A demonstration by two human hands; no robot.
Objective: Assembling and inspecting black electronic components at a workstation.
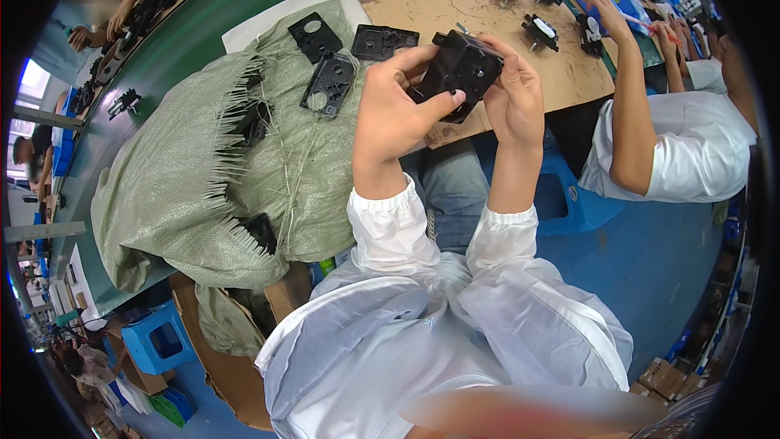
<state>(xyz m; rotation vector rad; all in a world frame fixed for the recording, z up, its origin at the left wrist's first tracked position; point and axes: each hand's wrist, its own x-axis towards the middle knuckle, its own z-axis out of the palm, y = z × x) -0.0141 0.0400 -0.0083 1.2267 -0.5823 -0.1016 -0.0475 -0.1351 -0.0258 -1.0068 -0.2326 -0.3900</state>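
The left hand (396,110) pinches the box (461,71), which lies at that hand's two o'clock, thumb on its near face. The right hand (517,96) bends fingers around its three o'clock edge. Plates (331,83) lie toward nine.

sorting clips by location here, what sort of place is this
Most likely a factory assembly floor: there is a long green workbench, several black plastic parts lie on a woven sack, and a co-worker sits at the right.
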